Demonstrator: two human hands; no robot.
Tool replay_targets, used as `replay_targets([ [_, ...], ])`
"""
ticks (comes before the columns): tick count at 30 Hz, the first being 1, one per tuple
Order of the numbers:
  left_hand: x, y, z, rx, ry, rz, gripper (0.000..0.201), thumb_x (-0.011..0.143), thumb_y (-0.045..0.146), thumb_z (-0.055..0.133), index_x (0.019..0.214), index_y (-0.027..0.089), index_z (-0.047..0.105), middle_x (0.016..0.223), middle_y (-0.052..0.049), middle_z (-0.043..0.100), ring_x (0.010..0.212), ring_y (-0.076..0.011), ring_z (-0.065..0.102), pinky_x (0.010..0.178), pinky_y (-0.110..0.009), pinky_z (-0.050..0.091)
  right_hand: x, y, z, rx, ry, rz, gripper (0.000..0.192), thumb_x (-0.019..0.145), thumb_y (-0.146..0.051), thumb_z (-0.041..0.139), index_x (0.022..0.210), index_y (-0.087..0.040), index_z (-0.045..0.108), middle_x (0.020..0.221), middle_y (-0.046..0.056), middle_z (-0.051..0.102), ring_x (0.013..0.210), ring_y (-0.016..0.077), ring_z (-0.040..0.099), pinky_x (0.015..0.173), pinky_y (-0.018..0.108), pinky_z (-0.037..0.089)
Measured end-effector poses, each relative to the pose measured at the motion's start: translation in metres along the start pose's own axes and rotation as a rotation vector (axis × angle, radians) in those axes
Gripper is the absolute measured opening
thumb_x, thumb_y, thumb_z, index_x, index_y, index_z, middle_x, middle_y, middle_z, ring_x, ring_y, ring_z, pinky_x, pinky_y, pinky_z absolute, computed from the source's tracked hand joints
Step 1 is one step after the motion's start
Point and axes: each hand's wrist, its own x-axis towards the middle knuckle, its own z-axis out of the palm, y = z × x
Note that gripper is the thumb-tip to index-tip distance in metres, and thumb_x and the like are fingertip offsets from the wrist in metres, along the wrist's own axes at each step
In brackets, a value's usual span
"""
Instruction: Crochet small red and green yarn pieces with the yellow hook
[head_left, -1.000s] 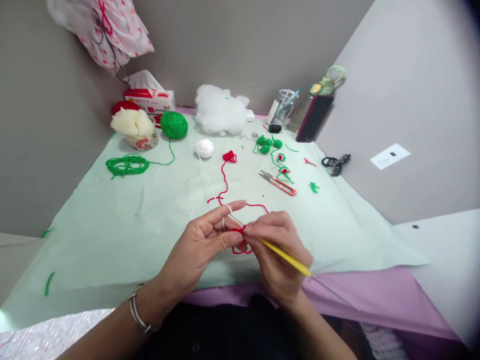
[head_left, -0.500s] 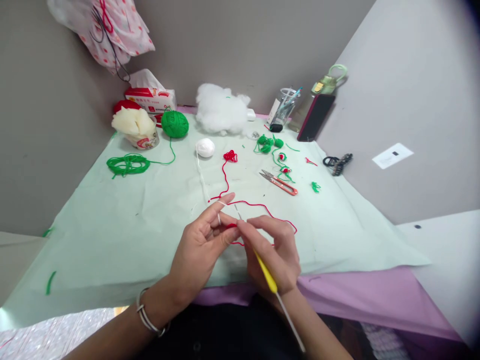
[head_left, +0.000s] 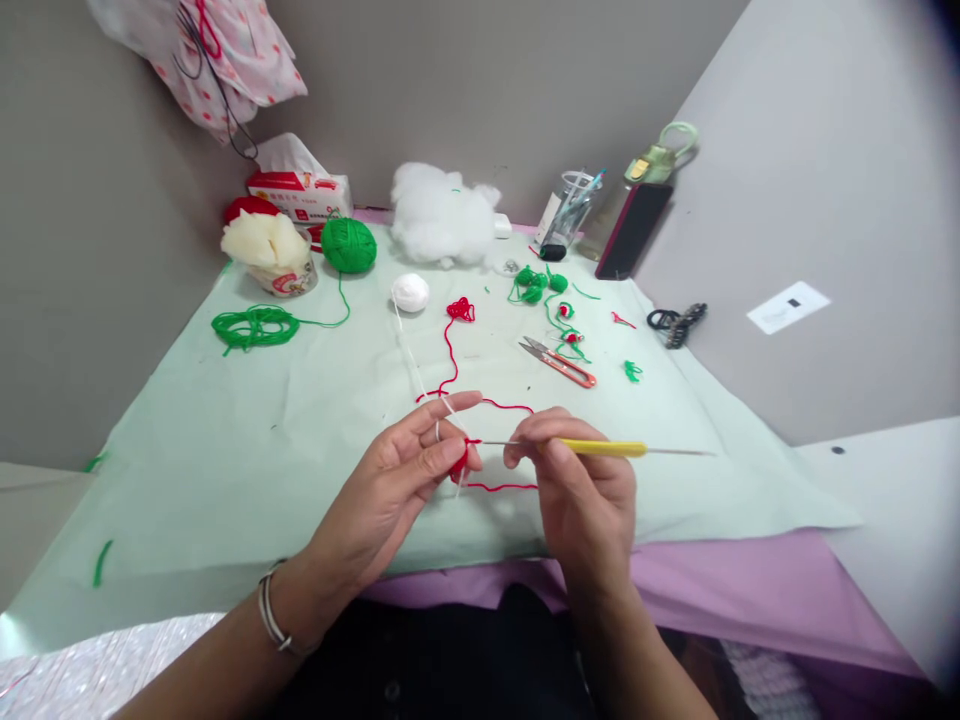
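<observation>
Between thumb and fingers, my left hand (head_left: 401, 475) pinches a small red crochet piece (head_left: 460, 462). White yarn (head_left: 407, 350) runs from a white yarn ball (head_left: 410, 293) over my left index finger, which is stretched out. My right hand (head_left: 585, 480) grips a crochet hook (head_left: 604, 447) by its yellow handle, held nearly level. The hook's thin metal tip points left and meets the red piece at its upper edge. Red yarn (head_left: 502, 487) trails from the piece, loops behind my right hand and leads toward a small red tangle (head_left: 461, 310).
Orange-handled thread snips (head_left: 559, 362) lie beyond my right hand, near small green and red crochet bits (head_left: 570, 325). Farther back are white stuffing (head_left: 442, 215), a green yarn ball (head_left: 349, 246), a tissue box (head_left: 300, 195), a glass jar (head_left: 568, 210) and a bottle (head_left: 651, 165).
My right hand has moved right and turned the hook from a steep slant to nearly level. The red piece shows more now, with white yarn reaching it.
</observation>
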Motion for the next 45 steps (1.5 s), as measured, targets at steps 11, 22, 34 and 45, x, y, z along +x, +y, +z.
replay_targets([
  [11, 0.001, -0.007, 0.000, 0.151, 0.049, 0.106, 0.037, 0.089, 0.027, 0.084, 0.126, 0.028, 0.078, 0.088, 0.002, 0.069, 0.080, -0.0140, 0.062, 0.081, -0.027, 0.050, -0.003, -0.002, 0.004, 0.115, 0.020, 0.108, 0.007, 0.094, -0.031, 0.077, 0.098, -0.028, 0.083, 0.082, 0.001, 0.069, 0.070, 0.0153, 0.063, 0.065, 0.031, 0.054],
  [22, 0.003, -0.011, -0.004, 0.236, 0.094, 0.199, 0.036, 0.089, 0.024, 0.084, 0.125, 0.028, 0.076, 0.085, 0.005, 0.067, 0.080, -0.0102, 0.063, 0.081, -0.022, 0.052, -0.005, -0.005, -0.001, 0.049, -0.061, 0.031, 0.016, 0.103, -0.028, 0.064, 0.099, -0.025, 0.079, 0.084, 0.002, 0.066, 0.080, 0.0179, 0.061, 0.074, 0.033, 0.048],
  [34, 0.003, -0.014, -0.006, 0.289, 0.126, 0.253, 0.038, 0.089, 0.022, 0.084, 0.124, 0.030, 0.076, 0.085, 0.006, 0.068, 0.082, -0.0083, 0.064, 0.081, -0.019, 0.053, -0.011, -0.013, 0.000, -0.253, -0.117, -0.140, 0.018, 0.104, -0.018, 0.060, 0.104, -0.024, 0.076, 0.091, 0.003, 0.069, 0.089, 0.0186, 0.061, 0.080, 0.035, 0.047],
  [45, 0.001, -0.011, -0.001, 0.299, 0.136, 0.235, 0.035, 0.088, 0.027, 0.086, 0.121, 0.030, 0.077, 0.082, 0.007, 0.067, 0.079, -0.0084, 0.064, 0.079, -0.019, 0.052, -0.014, -0.016, 0.002, -0.446, -0.188, -0.240, 0.024, 0.099, -0.008, 0.056, 0.111, -0.023, 0.070, 0.098, 0.003, 0.068, 0.093, 0.0176, 0.063, 0.081, 0.033, 0.051],
])
